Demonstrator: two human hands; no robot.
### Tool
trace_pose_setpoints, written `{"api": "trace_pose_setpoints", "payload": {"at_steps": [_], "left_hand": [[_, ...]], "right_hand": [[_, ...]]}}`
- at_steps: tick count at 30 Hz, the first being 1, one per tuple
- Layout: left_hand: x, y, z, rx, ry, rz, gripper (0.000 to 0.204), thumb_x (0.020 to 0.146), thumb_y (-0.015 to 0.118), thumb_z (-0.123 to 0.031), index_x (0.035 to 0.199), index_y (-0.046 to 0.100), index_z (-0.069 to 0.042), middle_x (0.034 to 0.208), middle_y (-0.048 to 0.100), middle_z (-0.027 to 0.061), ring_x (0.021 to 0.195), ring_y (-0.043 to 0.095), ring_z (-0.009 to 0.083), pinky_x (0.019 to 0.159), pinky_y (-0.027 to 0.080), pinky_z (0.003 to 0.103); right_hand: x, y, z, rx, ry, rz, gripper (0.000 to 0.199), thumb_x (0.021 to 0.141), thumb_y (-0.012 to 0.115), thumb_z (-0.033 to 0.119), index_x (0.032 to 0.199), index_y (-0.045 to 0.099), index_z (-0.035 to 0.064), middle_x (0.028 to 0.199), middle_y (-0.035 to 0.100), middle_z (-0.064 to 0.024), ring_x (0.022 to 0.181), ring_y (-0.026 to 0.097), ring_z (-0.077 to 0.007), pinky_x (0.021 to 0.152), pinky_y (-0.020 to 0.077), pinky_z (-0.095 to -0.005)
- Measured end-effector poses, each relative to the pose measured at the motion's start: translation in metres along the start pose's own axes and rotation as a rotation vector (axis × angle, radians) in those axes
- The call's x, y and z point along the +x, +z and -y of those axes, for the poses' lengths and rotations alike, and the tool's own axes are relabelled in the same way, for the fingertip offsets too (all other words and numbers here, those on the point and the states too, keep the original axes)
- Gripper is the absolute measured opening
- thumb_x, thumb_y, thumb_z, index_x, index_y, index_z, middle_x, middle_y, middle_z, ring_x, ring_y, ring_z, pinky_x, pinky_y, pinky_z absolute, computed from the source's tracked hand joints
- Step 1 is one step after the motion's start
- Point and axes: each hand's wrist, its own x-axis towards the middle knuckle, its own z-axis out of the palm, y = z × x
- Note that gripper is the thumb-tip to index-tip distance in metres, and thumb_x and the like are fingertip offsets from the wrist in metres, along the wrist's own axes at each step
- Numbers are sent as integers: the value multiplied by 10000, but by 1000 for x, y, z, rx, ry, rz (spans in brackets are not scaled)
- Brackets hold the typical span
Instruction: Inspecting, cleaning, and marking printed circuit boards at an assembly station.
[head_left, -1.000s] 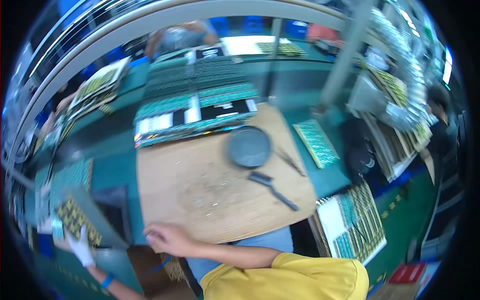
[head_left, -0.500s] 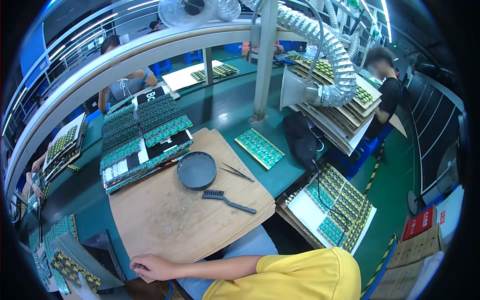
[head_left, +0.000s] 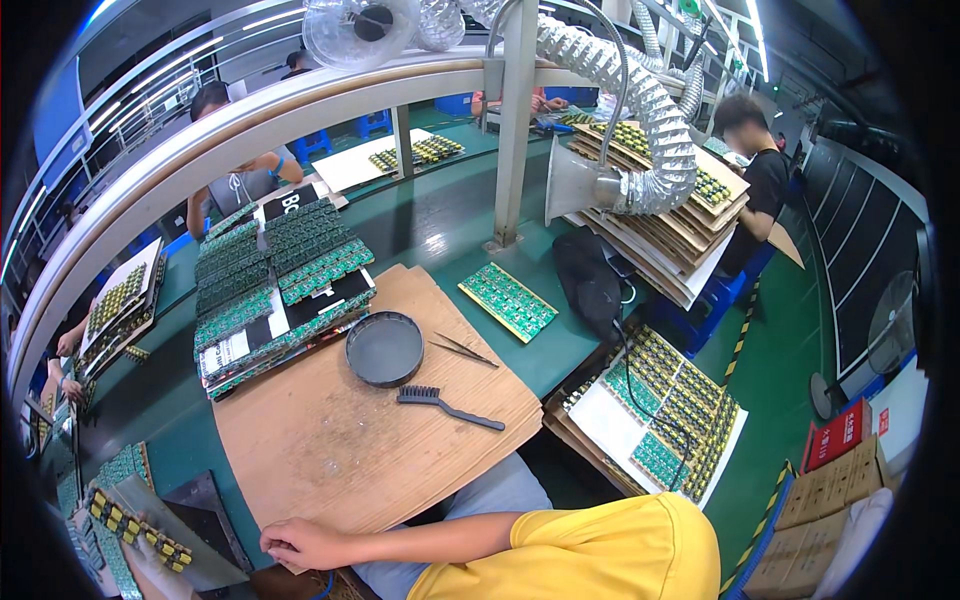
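Note:
My right hand (head_left: 308,543) lies at the near left edge of the brown cardboard sheet (head_left: 290,430), its fingers curled under; whatever they close on, if anything, is hidden. My left hand is out of view. Farther up the cardboard sits a round black shallow dish (head_left: 384,349). Beside it on the right lie dark tweezers (head_left: 465,351), and a black brush (head_left: 450,408) rests just nearer to me. A green circuit board panel (head_left: 508,301) lies flat on the green bench to the right of the cardboard.
Stacked green circuit boards (head_left: 285,260) stand at the cardboard's far left. A board with yellow parts (head_left: 140,530) is tilted at lower left. On the right are a tray of boards (head_left: 665,410), a black bag (head_left: 590,280) and a silver duct (head_left: 660,150). Co-workers sit around the bench.
The whole view has shifted slightly. At lower left, the board with yellow parts has moved and tilted, and a pale hand beside it no longer shows. My right hand has stayed put.

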Motion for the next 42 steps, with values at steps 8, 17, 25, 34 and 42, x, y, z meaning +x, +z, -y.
{"api": "trace_pose_setpoints", "payload": {"at_steps": [8,17,25,34,42], "left_hand": [[-48,-36,51,-129,-231,-120,557,1069,533,-341,1463,450,43,1387,579,158,1190,585,238,1041,449,353],[-146,25,-51,512,-508,38,443,1002,591,-206,1407,553,-31,1253,633,280,1068,652,352,879,544,447],[-176,-8,-9,-123,-448,67,504,953,701,-258,1336,478,-19,1155,631,148,933,635,268,757,560,401],[-111,13,-14,537,-165,4,436,1002,621,-242,1318,575,55,1291,595,283,1082,636,343,913,538,400],[-130,181,-64,187,-269,80,535,1069,528,-320,1448,456,50,1379,576,175,1204,576,256,1051,447,366]], "right_hand": [[0,-2,6,-39,-83,-27,110,963,595,88,978,617,-19,829,635,-139,733,663,-266,709,523,-393],[-1,-3,16,-5,-35,-12,90,919,623,84,936,603,-2,854,636,-156,808,627,-334,758,500,-425],[-1,-4,11,-91,-156,-22,86,935,608,74,935,594,-11,827,638,-141,774,652,-295,724,515,-401],[0,-6,10,50,-85,-76,149,962,617,140,1012,592,1,813,628,-136,817,647,-296,760,504,-402],[-11,-13,32,136,-6,-320,465,1067,525,400,1323,516,12,1067,633,-171,1039,634,-305,929,490,-401]]}}
